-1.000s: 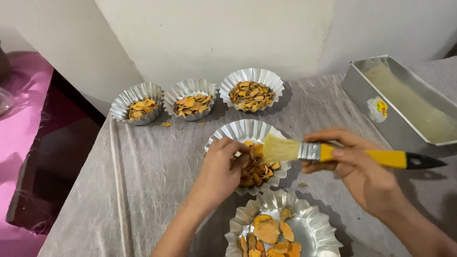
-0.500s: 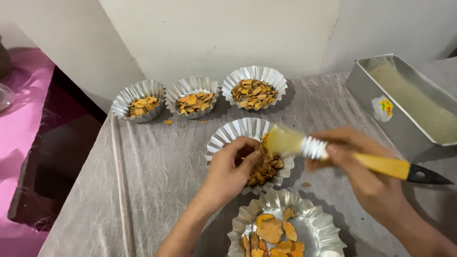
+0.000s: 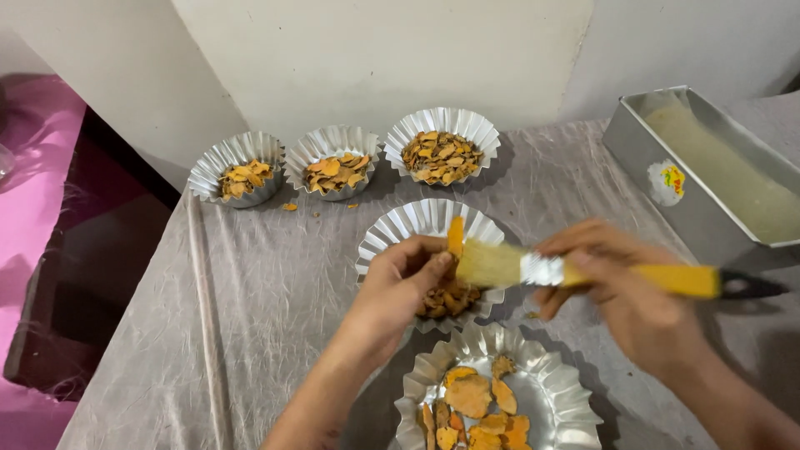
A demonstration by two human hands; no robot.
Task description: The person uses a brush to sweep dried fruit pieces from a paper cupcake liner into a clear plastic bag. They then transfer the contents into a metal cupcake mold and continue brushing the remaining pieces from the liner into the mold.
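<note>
Lifting an orange chip (image 3: 455, 236) out of the fluted tin (image 3: 417, 221), the left hand (image 3: 404, 283) is now pinching it against the bristles. Right hand (image 3: 621, 287) is gripping the yellow-handled brush (image 3: 583, 271) above the tin.

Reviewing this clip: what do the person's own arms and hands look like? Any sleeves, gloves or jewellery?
Both hands are bare: no gloves on the left hand or the right hand. No rings, watch or bracelets show on the fingers or wrists. Both forearms are uncovered as far as the frame's lower edge, with no sleeve in view. No markings or bandages are visible.
</note>
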